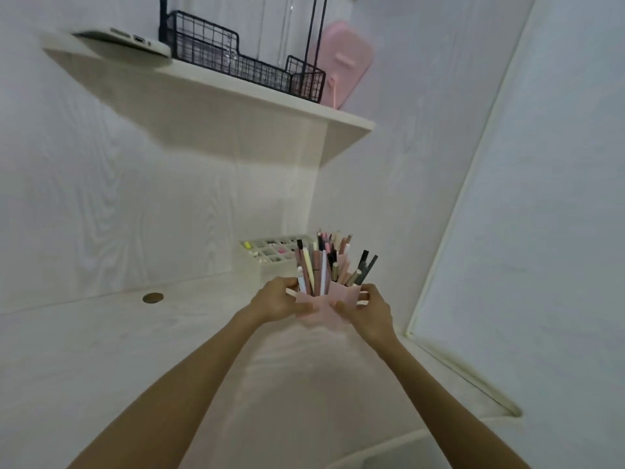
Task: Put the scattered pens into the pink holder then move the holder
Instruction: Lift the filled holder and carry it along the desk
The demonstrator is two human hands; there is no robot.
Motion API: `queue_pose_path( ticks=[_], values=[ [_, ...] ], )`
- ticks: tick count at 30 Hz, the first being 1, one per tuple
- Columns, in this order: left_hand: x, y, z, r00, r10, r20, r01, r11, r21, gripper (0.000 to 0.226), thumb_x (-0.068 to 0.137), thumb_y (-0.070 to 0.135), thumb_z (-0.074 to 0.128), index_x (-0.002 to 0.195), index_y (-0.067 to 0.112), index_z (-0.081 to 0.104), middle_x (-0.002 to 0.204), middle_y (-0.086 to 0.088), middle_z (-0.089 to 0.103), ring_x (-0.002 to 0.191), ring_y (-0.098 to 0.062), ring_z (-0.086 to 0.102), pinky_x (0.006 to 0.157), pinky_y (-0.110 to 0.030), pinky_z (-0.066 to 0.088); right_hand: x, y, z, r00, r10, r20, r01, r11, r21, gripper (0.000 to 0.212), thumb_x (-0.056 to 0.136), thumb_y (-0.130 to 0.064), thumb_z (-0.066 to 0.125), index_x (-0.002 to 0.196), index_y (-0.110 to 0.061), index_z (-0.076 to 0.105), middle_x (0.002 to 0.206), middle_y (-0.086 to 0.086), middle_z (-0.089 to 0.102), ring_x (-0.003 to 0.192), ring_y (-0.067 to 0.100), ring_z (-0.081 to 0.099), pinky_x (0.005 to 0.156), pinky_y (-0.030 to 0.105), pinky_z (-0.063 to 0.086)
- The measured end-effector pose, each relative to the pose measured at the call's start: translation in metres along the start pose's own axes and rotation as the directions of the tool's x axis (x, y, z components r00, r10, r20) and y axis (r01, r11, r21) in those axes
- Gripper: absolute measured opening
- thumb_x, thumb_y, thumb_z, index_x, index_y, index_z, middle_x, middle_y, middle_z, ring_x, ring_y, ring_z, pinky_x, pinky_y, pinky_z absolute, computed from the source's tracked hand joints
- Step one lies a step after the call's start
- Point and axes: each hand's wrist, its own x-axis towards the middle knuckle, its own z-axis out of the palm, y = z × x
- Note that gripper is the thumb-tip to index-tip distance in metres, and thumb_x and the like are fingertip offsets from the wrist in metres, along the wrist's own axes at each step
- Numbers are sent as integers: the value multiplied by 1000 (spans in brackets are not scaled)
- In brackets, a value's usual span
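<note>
The pink holder (324, 308) stands on the white desk (135, 350) toward the back right, near the wall corner. Several pens (324, 262) stick up out of it, pink, white, black and gold. My left hand (275, 299) grips the holder's left side. On the holder's right side my right hand (367, 311) clasps it, thumb on the front face. Whether the holder rests on the desk or is slightly lifted cannot be told. No loose pens show on the desk.
A white compartment organiser (267, 255) with small items sits just behind the holder. A round cable hole (153, 297) is at the back left. Overhead, a shelf (216, 96) carries a laptop (125, 42), a black wire basket (236, 55) and a pink case (345, 66). A wall panel (524, 214) closes the right side.
</note>
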Motion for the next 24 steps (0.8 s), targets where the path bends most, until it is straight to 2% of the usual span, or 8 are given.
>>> queue_pose_path(
  ticks=[4,7,9,13,17,19,21,24],
  values=[
    [28,-12,27,1000,30,-6,-30,999,13,21,75,30,77,92,22,69,70,8,59,57,-7,50,53,-24,35,21,28,8,998,57,-33,-58,997,-50,61,73,-39,77,120,-11,49,115,8,64,84,15,59,67,22,49],
    [44,-25,41,1000,1,-22,-1,1000,-11,16,74,29,77,84,21,67,73,4,61,67,-15,54,55,-27,37,32,43,19,995,84,-45,-87,995,-56,62,75,-38,75,123,-10,48,120,9,62,92,17,59,76,28,52],
    [52,-34,48,999,-27,-21,27,1000,-13,17,75,31,75,83,21,66,77,1,64,75,-21,60,60,-30,42,38,49,26,995,91,-50,-95,992,-84,61,76,-39,74,124,-11,48,120,8,61,100,22,61,81,31,52],
    [64,-46,57,998,-36,-56,36,999,-12,18,78,29,72,90,20,64,100,-13,68,97,-30,64,78,-37,50,48,55,36,995,67,-73,-74,993,-92,58,77,-39,73,120,-9,50,114,9,64,88,17,58,72,26,47],
    [77,-48,54,991,-35,-131,37,999,16,11,77,23,71,73,17,63,79,-3,68,84,-22,66,67,-30,47,55,55,36,997,72,-32,-75,992,-99,56,81,-35,70,126,-9,49,118,8,63,94,20,64,73,26,50],
    [84,-50,54,972,-69,-224,74,997,15,10,75,24,74,81,16,71,81,1,70,82,-18,66,64,-24,45,56,55,34,997,61,-41,-66,987,-146,54,81,-37,69,126,-13,50,116,5,64,93,19,64,75,28,52],
    [89,-50,56,949,-110,-297,120,993,16,26,74,27,77,98,16,74,94,1,73,90,-16,66,73,-24,47,57,54,33,997,23,-71,-37,979,-202,53,76,-42,73,118,-16,53,103,0,64,87,17,63,70,27,51],
    [96,-49,62,942,-97,-321,128,989,78,35,76,30,76,108,17,71,104,-2,72,96,-19,66,78,-28,48,60,51,35,995,-14,-98,-9,974,-225,44,74,-45,74,105,-18,57,86,-5,62,75,13,62,64,26,51]
  ],
)
